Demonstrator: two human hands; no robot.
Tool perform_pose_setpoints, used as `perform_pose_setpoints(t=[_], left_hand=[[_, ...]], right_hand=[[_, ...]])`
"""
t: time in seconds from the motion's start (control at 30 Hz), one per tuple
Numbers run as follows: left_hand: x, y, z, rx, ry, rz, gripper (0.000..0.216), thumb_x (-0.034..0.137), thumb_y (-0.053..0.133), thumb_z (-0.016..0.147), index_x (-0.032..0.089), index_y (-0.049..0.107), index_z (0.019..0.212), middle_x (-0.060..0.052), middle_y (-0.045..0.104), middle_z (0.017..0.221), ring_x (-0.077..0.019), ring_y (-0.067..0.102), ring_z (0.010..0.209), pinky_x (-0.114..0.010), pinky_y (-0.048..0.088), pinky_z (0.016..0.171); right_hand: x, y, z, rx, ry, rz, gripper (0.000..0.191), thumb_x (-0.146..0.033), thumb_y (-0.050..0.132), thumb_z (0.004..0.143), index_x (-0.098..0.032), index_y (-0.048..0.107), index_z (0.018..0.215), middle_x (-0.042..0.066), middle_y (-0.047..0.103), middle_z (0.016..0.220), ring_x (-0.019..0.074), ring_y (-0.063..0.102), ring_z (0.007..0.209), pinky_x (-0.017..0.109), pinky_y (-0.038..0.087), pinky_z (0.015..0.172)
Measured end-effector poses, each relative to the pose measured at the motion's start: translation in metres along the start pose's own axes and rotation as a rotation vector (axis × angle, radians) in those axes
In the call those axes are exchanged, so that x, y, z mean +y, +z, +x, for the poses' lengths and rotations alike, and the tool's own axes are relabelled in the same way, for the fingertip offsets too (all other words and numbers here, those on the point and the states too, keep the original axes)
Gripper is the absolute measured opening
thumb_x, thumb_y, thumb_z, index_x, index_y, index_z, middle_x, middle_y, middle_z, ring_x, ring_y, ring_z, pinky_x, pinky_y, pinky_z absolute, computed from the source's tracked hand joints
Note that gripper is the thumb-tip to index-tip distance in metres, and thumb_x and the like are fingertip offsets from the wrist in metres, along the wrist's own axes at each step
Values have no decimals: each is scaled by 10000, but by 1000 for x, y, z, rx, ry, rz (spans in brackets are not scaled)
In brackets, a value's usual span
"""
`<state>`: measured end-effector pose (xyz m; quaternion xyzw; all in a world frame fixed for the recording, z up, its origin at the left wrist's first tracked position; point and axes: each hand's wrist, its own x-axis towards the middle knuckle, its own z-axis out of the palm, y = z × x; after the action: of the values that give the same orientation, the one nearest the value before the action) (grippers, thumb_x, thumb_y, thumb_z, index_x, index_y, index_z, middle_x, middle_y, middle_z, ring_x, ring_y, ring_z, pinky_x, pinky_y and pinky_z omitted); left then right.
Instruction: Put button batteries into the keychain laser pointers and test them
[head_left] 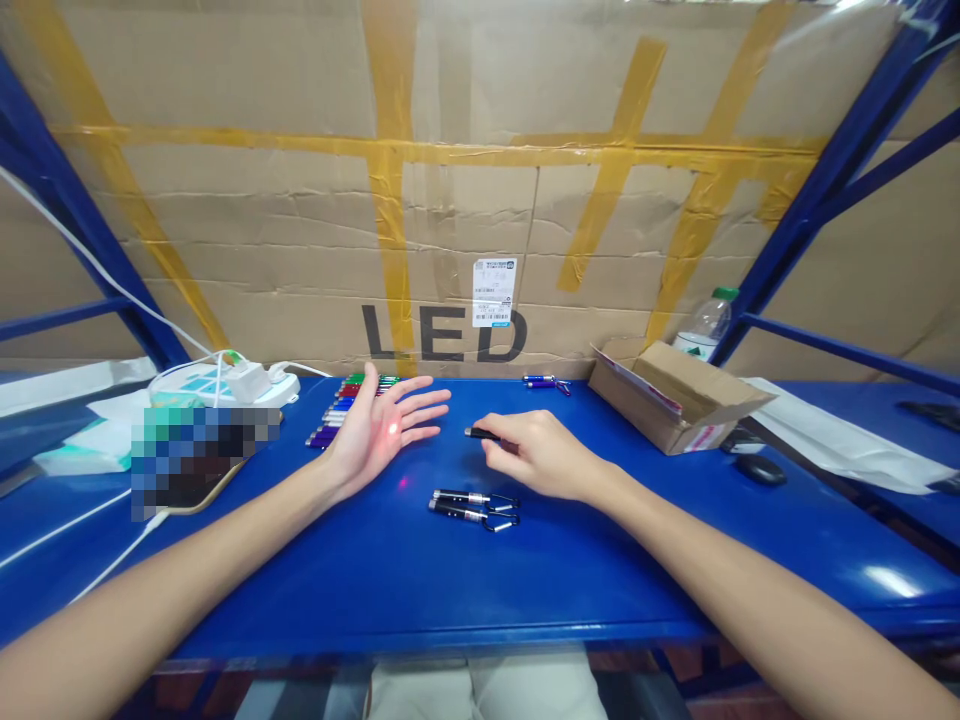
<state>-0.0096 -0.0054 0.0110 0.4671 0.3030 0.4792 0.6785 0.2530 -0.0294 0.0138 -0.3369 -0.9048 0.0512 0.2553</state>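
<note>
My right hand [536, 452] is closed around a black laser pointer [480, 433], whose silver tip points left. Opposite it, my left hand [382, 430] is held up with its fingers spread and nothing in it. A bright red light spot falls on that palm, and a fainter red glow shows on the blue table [360, 580]. Between my forearms lie two black laser pointers [459, 504] with carabiner clips at their right ends. Partly hidden behind my left hand is a row of several coloured pen-like pointers [341, 412], in green, red, blue, white and purple.
Small blue-purple pointers [546, 382] lie by the back cardboard [300, 280]. An open cardboard box [667, 395] stands at the right, near a black mouse [760, 469] and a bottle [705, 325]. On the left are a phone [217, 470], a power strip [187, 382] and white cables.
</note>
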Motion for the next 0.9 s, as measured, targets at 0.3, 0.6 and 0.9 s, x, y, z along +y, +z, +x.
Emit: perform_pose_setpoints(t=[0.3,0.6,0.9], left_hand=[[-1,2,0,2,-7,10,910,818,252,1037,118,567,1525,-246,582,1576,-392,583,1429,-483,537,1062],[-2,-1,1,-14,-12,3,878,817,282,1035,147,581,1516,-225,569,1597,-392,559,1455,-491,525,1079],[-1,2,0,7,-6,23,877,804,252,1044,138,586,1507,-234,597,1565,-388,578,1432,-497,528,1073]], right_hand=[[-3,-2,0,-64,-20,38,257,-212,543,1053,-170,724,1231,65,792,953,169,667,748,259,420,709],[-6,0,2,-219,8,-22,174,-227,557,1053,-191,719,1105,54,776,887,184,666,739,262,378,678],[-6,0,2,-183,9,1,234,-225,524,1075,-178,707,1213,65,780,934,189,680,771,264,400,700]])
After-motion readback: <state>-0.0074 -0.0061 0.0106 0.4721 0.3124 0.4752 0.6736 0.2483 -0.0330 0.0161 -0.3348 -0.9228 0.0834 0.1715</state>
